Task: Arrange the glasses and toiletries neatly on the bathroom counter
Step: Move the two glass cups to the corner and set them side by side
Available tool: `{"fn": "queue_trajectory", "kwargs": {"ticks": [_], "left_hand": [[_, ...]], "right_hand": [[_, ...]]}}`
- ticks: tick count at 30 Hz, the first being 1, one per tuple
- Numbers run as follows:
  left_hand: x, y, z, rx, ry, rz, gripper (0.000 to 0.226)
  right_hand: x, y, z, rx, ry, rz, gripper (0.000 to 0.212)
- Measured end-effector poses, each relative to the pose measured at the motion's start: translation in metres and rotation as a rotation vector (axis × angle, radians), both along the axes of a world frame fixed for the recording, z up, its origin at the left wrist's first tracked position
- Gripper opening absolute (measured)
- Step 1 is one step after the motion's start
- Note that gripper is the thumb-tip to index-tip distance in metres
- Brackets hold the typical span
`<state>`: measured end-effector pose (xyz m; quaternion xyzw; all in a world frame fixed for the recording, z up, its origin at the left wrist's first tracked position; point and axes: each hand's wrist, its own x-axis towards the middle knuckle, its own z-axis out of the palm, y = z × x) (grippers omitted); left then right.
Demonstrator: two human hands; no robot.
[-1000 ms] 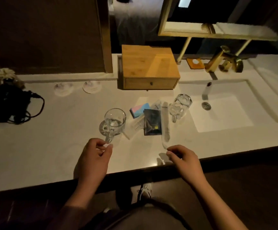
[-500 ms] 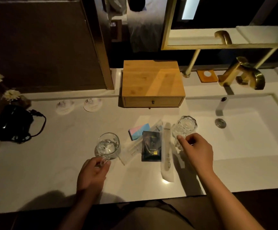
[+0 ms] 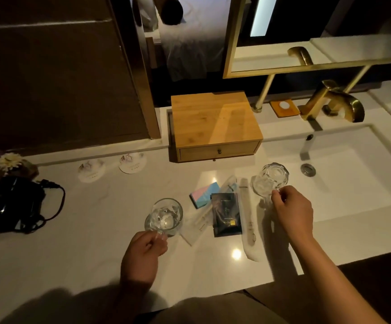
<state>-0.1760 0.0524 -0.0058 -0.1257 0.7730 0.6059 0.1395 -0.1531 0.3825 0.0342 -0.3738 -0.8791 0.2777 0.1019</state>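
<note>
Head view, dim light. White bathroom counter (image 3: 49, 249) with a sink (image 3: 353, 183) on the right side. Left hand (image 3: 143, 258) pinches the handle of a glass mug (image 3: 164, 217); mug stands upright on the counter, left of the toiletries. Right hand (image 3: 291, 211) grips the handle of a second glass mug (image 3: 270, 178), which sits at the counter's edge just beside the sink basin; cannot tell whether it is lifted or resting.

Toiletries lie between the two mugs: a black sachet (image 3: 226, 215), a pink-and-blue packet (image 3: 204, 194) touching its upper left corner, a long white wrapped item (image 3: 249, 225) along its right side, and clear wrapped items (image 3: 200, 222) on its left.

Behind them: wooden drawer box (image 3: 213, 122) against the back. Gold faucet (image 3: 334, 101) over the sink. Two round paper coasters (image 3: 112, 166) near the back edge, left of the box. Black hair dryer with cord (image 3: 14, 204) at far left.
</note>
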Motion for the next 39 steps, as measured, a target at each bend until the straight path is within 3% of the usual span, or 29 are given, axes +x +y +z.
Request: {"fn": "queue_trajectory", "kwargs": {"ticks": [4,6,9,14,19,26,33,39], "left_hand": [[-0.007,-0.003,0.004,0.032,0.021,0.003,0.023],[-0.011,-0.003,0.010,0.068,0.053,0.023,0.023],[-0.017,-0.008,0.013,0.140,0.074,0.073,0.011],[-0.022,-0.020,0.010,0.148,0.034,0.164,0.004],[-0.025,-0.032,0.002,0.174,-0.020,0.246,0.011],[-0.026,-0.044,-0.002,0.228,-0.054,0.321,0.008],[-0.026,-0.054,-0.004,0.226,-0.061,0.358,0.010],[-0.026,-0.057,-0.005,0.246,-0.082,0.390,0.015]], "right_hand": [[-0.001,0.012,0.007,-0.109,0.108,-0.101,0.026],[-0.001,0.016,0.015,-0.259,0.216,-0.169,0.025],[-0.001,0.006,0.037,-0.718,0.407,-0.257,0.022],[-0.012,-0.036,0.056,-1.494,0.434,-0.375,0.016],[-0.031,-0.080,0.036,-1.844,0.295,-0.386,0.012],[-0.051,-0.129,0.014,-1.959,0.120,-0.244,0.017],[-0.066,-0.150,-0.002,-1.931,0.033,-0.224,0.011],[-0.073,-0.157,-0.011,-2.046,-0.028,-0.256,0.008]]}}
